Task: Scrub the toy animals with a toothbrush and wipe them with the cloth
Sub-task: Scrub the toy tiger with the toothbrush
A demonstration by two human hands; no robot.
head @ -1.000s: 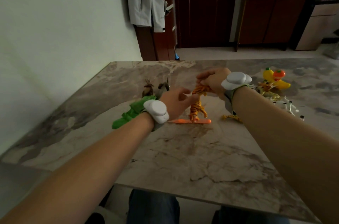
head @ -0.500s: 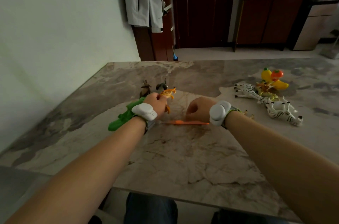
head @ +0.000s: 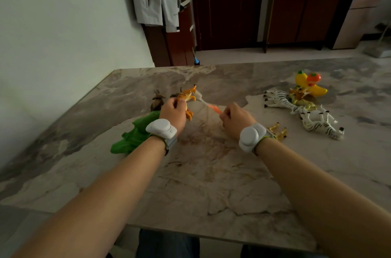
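Head view: at frame centre, the left hand [head: 173, 113] curls its fingers round the tiger toy [head: 187, 94], held above the table [head: 211, 183]. The right hand [head: 236, 119] pinches the orange toothbrush [head: 208, 104], bristles at the tiger's front end. The tiger looks like light, stiff plastic with thin legs, so the body seems the safest grip. The green cloth [head: 137, 133] lies at left.

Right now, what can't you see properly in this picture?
Head view only:
The brown toy animals: mostly behind the left hand and green cloth; kind unclear.
The toothbrush: its head is blurred, so contact with the tiger is unclear; its handle end is inside the right hand.
The yellow toy: half hidden by the right wristband.
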